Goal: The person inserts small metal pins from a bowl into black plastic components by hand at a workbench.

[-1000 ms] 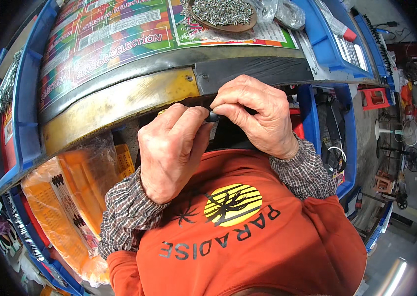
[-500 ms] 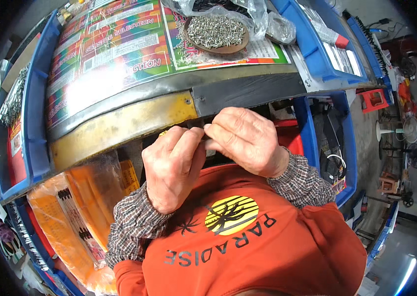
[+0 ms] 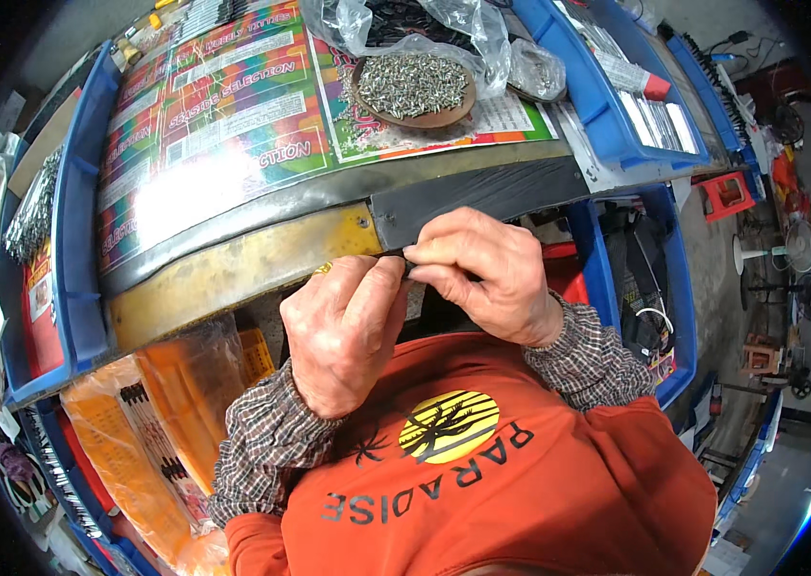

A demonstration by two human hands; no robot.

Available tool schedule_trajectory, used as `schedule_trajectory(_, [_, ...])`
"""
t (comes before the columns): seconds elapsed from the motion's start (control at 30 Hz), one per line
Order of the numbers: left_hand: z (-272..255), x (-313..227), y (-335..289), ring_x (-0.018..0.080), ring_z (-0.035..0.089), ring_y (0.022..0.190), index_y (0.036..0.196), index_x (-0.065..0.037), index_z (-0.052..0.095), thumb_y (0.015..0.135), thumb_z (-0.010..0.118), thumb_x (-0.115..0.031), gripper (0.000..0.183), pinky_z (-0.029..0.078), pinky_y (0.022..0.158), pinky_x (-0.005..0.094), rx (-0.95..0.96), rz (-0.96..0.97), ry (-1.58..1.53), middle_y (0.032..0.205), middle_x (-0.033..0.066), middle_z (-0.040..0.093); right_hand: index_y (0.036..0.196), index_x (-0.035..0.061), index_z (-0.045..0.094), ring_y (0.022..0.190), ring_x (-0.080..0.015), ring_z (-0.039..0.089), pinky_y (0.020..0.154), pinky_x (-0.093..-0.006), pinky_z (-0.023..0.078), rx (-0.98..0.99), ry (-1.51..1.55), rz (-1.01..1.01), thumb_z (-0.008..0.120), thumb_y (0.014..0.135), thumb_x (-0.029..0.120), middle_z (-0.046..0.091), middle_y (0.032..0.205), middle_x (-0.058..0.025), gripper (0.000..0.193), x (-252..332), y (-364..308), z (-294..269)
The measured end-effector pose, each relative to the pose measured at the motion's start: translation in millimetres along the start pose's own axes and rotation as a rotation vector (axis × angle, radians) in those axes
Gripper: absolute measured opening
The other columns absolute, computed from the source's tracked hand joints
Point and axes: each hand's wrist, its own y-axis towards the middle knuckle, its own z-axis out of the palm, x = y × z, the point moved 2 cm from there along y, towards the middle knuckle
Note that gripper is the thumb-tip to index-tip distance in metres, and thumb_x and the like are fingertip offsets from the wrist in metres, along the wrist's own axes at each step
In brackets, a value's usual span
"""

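Observation:
Just off the bench edge, my two hands meet fingertip to fingertip in front of my chest. My left hand (image 3: 343, 326) is closed in a pinch, its back facing up and a ring on one finger. Opposite it, my right hand (image 3: 487, 274) pinches with thumb and forefinger. Between the fingertips shows a small dark piece (image 3: 409, 265), mostly covered and too small to name. Beyond the hands, a brown shallow bowl (image 3: 439, 121) on the bench holds many small silvery metal pins (image 3: 415, 83). Behind it, a clear plastic bag (image 3: 492, 48) lies open around small black parts (image 3: 415, 29).
The bench edge has a worn yellow strip (image 3: 242, 264) and a black strip (image 3: 482, 197). Blue bins flank the bench at left (image 3: 79, 216) and right (image 3: 569, 82). Below stand an orange crate (image 3: 190, 384) in plastic and another blue bin (image 3: 682, 317). A red stool (image 3: 727, 197) is farther right.
My right thumb and forefinger have shifted slightly and now show a more open loop. The fingertips stay together at the dark piece. The whole view has tilted a little.

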Motion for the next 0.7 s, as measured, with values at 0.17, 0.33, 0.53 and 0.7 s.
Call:
schedule_trajectory(0.17, [0.7, -2.3, 3.0, 0.0224, 0.058, 0.059, 0.092, -0.003, 0.061, 0.068, 0.072, -0.001, 0.027, 0.047, 0.051, 0.0334, 0.008, 0.012, 0.000, 0.075, 0.0078, 0.058, 0.092, -0.0036, 0.063, 0.072, -0.0066, 0.059, 0.059, -0.0212, 0.050, 0.069, 0.660, 0.675, 0.062, 0.087, 0.000, 0.062, 0.090, -0.0042, 0.006, -0.3, -0.1, 1.4])
schedule_trajectory(0.33, [-0.9, -1.0, 7.6, 0.0228, 0.058, 0.059, 0.092, -0.003, 0.061, 0.068, 0.072, -0.001, 0.027, 0.047, 0.051, 0.0335, -0.003, 0.008, -0.016, 0.074, 0.0079, 0.057, 0.097, -0.0040, 0.063, 0.071, -0.0065, 0.059, 0.061, -0.0195, 0.050, 0.079, 0.600, 0.586, 0.064, 0.087, 0.002, 0.061, 0.089, -0.0037, 0.012, -6.2, 5.9, -7.0])
schedule_trajectory(0.53, [-2.9, 8.1, 10.0, 0.0253, 0.057, 0.060, 0.092, -0.003, 0.061, 0.068, 0.071, -0.001, 0.026, 0.046, 0.052, 0.0354, 0.032, -0.018, -0.004, 0.074, 0.0088, 0.056, 0.093, 0.0012, 0.066, 0.065, -0.0111, 0.055, 0.054, -0.0228, 0.041, -0.098, -0.194, 0.181, 0.071, 0.079, 0.007, 0.061, 0.080, -0.0037, 0.016, -34.6, 33.2, -27.7])
schedule_trajectory(0.7, [-8.3, 14.7, 11.4, 0.0268, 0.056, 0.060, 0.091, -0.004, 0.062, 0.069, 0.071, -0.001, 0.024, 0.046, 0.052, 0.0361, 0.032, -0.094, 0.026, 0.072, 0.0097, 0.055, 0.096, 0.0036, 0.065, 0.084, -0.0272, 0.056, 0.075, -0.0381, 0.044, -0.099, -0.473, 0.049, 0.071, 0.076, 0.017, 0.060, 0.086, -0.0093, 0.025, -62.7, 45.5, -30.2])
